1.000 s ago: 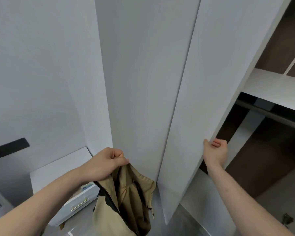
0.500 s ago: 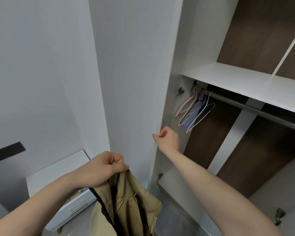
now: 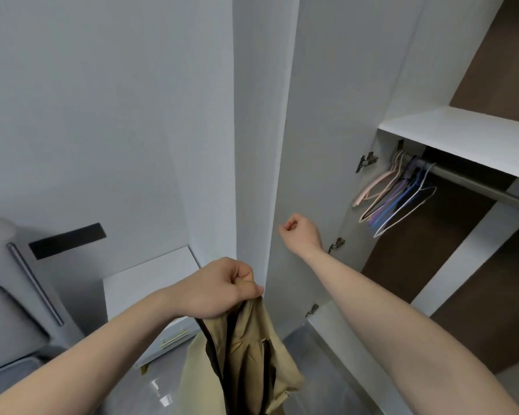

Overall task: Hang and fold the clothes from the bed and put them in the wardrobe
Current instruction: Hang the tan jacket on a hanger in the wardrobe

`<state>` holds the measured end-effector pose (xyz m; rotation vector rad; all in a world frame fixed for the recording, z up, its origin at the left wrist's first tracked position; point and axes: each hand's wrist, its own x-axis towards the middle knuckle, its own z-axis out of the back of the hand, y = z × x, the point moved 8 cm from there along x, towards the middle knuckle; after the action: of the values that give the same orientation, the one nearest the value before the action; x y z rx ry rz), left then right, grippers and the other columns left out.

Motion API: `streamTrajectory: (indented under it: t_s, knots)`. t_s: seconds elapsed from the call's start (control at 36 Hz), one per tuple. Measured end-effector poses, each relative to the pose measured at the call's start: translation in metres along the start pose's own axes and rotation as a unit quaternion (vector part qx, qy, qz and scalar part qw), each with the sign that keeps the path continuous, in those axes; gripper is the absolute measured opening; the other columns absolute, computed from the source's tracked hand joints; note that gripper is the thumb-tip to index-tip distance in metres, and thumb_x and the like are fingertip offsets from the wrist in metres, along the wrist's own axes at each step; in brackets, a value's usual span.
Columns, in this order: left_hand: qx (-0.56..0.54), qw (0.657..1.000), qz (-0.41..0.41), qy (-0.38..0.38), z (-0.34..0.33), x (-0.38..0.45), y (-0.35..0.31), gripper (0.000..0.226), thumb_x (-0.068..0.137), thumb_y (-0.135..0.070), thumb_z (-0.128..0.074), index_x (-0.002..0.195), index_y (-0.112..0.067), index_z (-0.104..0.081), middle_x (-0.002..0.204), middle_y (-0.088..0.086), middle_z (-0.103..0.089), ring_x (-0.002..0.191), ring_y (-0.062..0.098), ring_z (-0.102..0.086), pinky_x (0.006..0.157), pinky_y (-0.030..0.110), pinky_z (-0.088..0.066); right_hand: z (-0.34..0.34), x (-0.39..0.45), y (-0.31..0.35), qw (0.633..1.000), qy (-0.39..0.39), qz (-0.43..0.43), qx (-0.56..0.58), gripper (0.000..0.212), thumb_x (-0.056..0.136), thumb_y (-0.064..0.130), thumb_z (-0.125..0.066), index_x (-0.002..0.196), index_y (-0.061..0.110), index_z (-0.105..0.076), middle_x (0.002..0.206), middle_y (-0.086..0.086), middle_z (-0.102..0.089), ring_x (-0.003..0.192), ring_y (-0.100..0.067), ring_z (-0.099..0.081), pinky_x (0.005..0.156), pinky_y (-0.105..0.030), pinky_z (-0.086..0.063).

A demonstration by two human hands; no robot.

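Observation:
My left hand (image 3: 225, 287) grips a tan jacket with a dark zip (image 3: 243, 354) by its top, and the jacket hangs down in front of the wardrobe. The white wardrobe door (image 3: 312, 130) stands swung wide open. My right hand (image 3: 301, 230) is raised in front of the door's inner face, close to its free edge, with the fingers curled and nothing visibly in them. Inside the wardrobe, several empty pastel hangers (image 3: 396, 196) hang bunched at the left end of a grey rail (image 3: 477, 187), under a white shelf (image 3: 462, 133).
A white nightstand (image 3: 150, 283) with a gold drawer handle stands left of the wardrobe. A grey padded headboard (image 3: 12, 310) is at the far left. Door hinges (image 3: 367, 161) stick out on the wardrobe's side wall. Below lies a glossy grey floor (image 3: 162, 390).
The wardrobe door has swung from nearly closed to wide open, and the hangers and rail have come into view. My right hand followed the door's edge leftward. My left hand still holds the jacket.

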<state>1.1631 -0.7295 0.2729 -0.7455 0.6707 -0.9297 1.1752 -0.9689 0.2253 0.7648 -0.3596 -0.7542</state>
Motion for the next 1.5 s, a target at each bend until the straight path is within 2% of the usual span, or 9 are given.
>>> streamTrajectory:
  t_s: [0.11, 0.22, 0.31, 0.44, 0.58, 0.86, 1.08, 1.31, 1.5]
  knots:
    - [-0.034, 0.999, -0.005, 0.004, 0.001, 0.006, 0.002, 0.036, 0.093, -0.034, -0.072, 0.070, -0.016, -0.051, 0.058, -0.009, -0.042, 0.057, 0.011, -0.039, 0.059, 0.026, -0.035, -0.012, -0.052, -0.006, 0.981, 0.140, 0.018, 0.133, 0.020, 0.088, 0.024, -0.075, 0.076, 0.018, -0.060, 0.075, -0.005, -0.074, 0.070, -0.014, -0.070, 0.069, -0.035, -0.054]
    - [-0.024, 0.999, -0.017, 0.026, -0.001, 0.012, -0.005, 0.032, 0.084, -0.030, -0.083, 0.074, -0.018, -0.056, 0.059, -0.015, -0.053, 0.058, 0.006, -0.051, 0.060, 0.020, -0.042, -0.002, -0.118, -0.028, 0.954, 0.216, 0.026, 0.207, 0.013, 0.092, 0.015, -0.073, 0.095, 0.004, -0.067, 0.091, -0.013, -0.074, 0.083, -0.015, -0.071, 0.075, -0.023, -0.053]
    - [-0.017, 0.999, -0.030, 0.041, -0.006, 0.018, -0.010, 0.029, 0.078, -0.021, -0.086, 0.076, -0.018, -0.058, 0.065, -0.007, -0.057, 0.062, 0.011, -0.054, 0.062, 0.026, -0.044, -0.001, -0.156, -0.048, 0.946, 0.267, 0.036, 0.177, 0.023, 0.090, 0.026, -0.075, 0.110, 0.015, -0.070, 0.106, 0.000, -0.074, 0.101, -0.008, -0.070, 0.090, -0.020, -0.052]
    - [-0.032, 0.997, -0.049, 0.057, -0.013, 0.031, -0.030, 0.019, 0.081, 0.001, -0.075, 0.079, -0.014, -0.062, 0.065, -0.007, -0.056, 0.061, 0.012, -0.050, 0.061, 0.027, -0.038, 0.003, -0.164, -0.086, 0.973, 0.216, 0.054, 0.062, 0.016, 0.087, 0.047, -0.072, 0.091, 0.032, -0.070, 0.090, 0.011, -0.071, 0.089, -0.003, -0.065, 0.087, -0.027, -0.052]
    - [-0.034, 0.995, -0.078, 0.048, -0.007, 0.042, -0.049, 0.012, 0.083, 0.000, -0.073, 0.083, -0.010, -0.066, 0.069, 0.001, -0.062, 0.064, 0.015, -0.052, 0.064, 0.027, -0.040, 0.043, -0.150, -0.099, 0.993, 0.093, 0.042, 0.058, 0.021, 0.096, 0.024, -0.066, 0.077, 0.024, -0.059, 0.061, 0.008, -0.048, 0.058, -0.003, -0.040, 0.062, -0.027, -0.036]
    - [0.081, 0.986, -0.093, -0.112, 0.029, 0.070, -0.034, 0.014, 0.092, -0.013, -0.068, 0.085, -0.023, -0.075, 0.076, -0.004, -0.073, 0.076, 0.018, -0.067, 0.076, 0.031, -0.053, 0.124, -0.124, -0.067, 0.986, -0.036, 0.086, 0.140, 0.019, 0.106, 0.027, -0.047, 0.093, 0.016, -0.056, 0.087, -0.023, -0.054, 0.082, -0.040, -0.052, 0.073, -0.037, -0.040]
    - [-0.002, 0.997, -0.022, -0.072, 0.010, 0.105, -0.034, 0.042, 0.101, -0.033, -0.060, 0.064, -0.016, -0.058, 0.055, -0.003, -0.049, 0.051, 0.014, -0.046, 0.053, 0.026, -0.038, 0.168, -0.104, -0.064, 0.985, -0.026, 0.113, 0.124, 0.021, 0.105, 0.028, -0.050, 0.093, 0.013, -0.059, 0.087, -0.015, -0.058, 0.078, -0.027, -0.053, 0.073, -0.027, -0.043]
    - [-0.044, 0.995, -0.087, -0.002, -0.024, 0.148, -0.120, 0.041, 0.101, -0.032, -0.061, 0.064, -0.016, -0.055, 0.059, -0.004, -0.050, 0.056, 0.011, -0.046, 0.061, 0.028, -0.038, 0.169, -0.052, -0.140, 0.993, 0.067, 0.011, 0.094, 0.024, 0.097, 0.043, -0.061, 0.089, 0.021, -0.068, 0.078, -0.005, -0.063, 0.071, -0.009, -0.053, 0.073, -0.032, -0.044]
    - [-0.046, 0.995, -0.090, 0.009, -0.038, 0.210, -0.147, 0.036, 0.101, -0.033, -0.062, 0.081, -0.003, -0.064, 0.065, 0.002, -0.059, 0.060, 0.013, -0.053, 0.065, 0.032, -0.044, 0.173, 0.012, -0.185, 0.956, 0.159, -0.084, 0.232, 0.024, 0.092, 0.016, -0.070, 0.115, 0.009, -0.071, 0.102, -0.003, -0.071, 0.095, -0.012, -0.065, 0.087, -0.031, -0.053]
